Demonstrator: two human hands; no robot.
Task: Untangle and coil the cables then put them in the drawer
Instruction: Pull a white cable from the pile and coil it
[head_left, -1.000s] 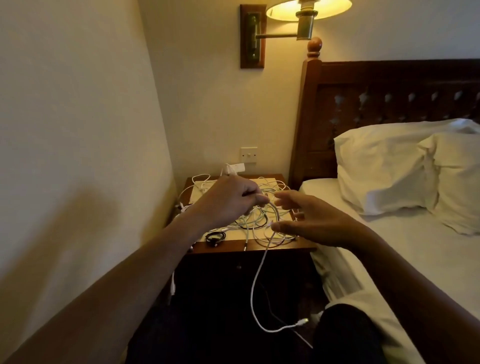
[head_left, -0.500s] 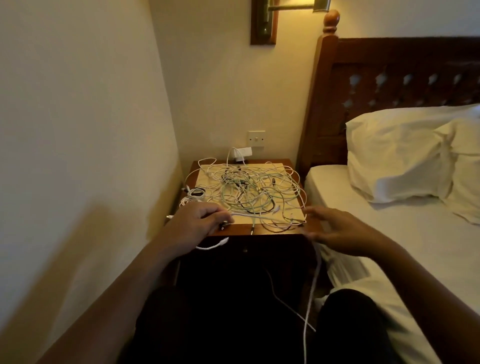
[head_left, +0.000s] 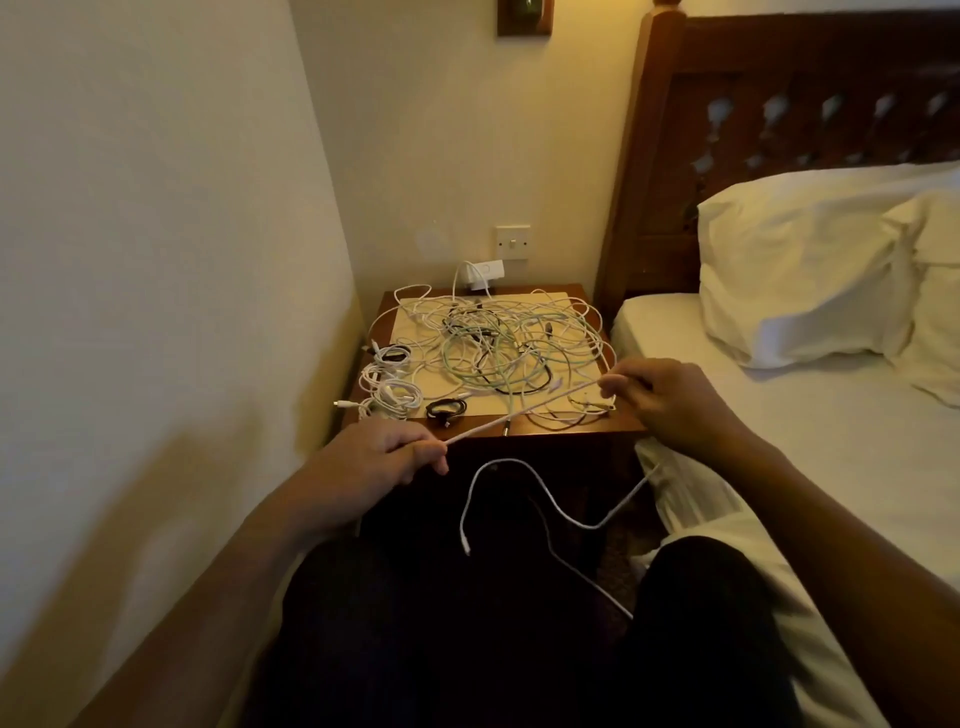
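Observation:
A tangle of white, pale green and black cables (head_left: 498, 348) lies on a cream mat on the wooden nightstand (head_left: 613, 423). One white cable (head_left: 524, 413) is stretched taut between my hands in front of the nightstand. My left hand (head_left: 379, 457) grips its lower end with curled fingers. My right hand (head_left: 670, 395) pinches it higher up, near the nightstand's front right corner. A loose length of the white cable (head_left: 519, 467) hangs in a loop below, its plug dangling. Small coiled white cables (head_left: 389, 389) and a coiled black one (head_left: 445, 408) sit at the nightstand's left front. No drawer shows.
The wall (head_left: 156, 260) runs close on the left. A bed (head_left: 831, 441) with white pillows (head_left: 810, 270) and a dark headboard stands on the right. A white charger (head_left: 483, 273) is plugged in below a wall switch behind the nightstand. My dark-trousered legs fill the bottom.
Both hands have drawn back from the tangle toward me. They now hold one white cable pulled straight between them, and its free end has swung into a loop below.

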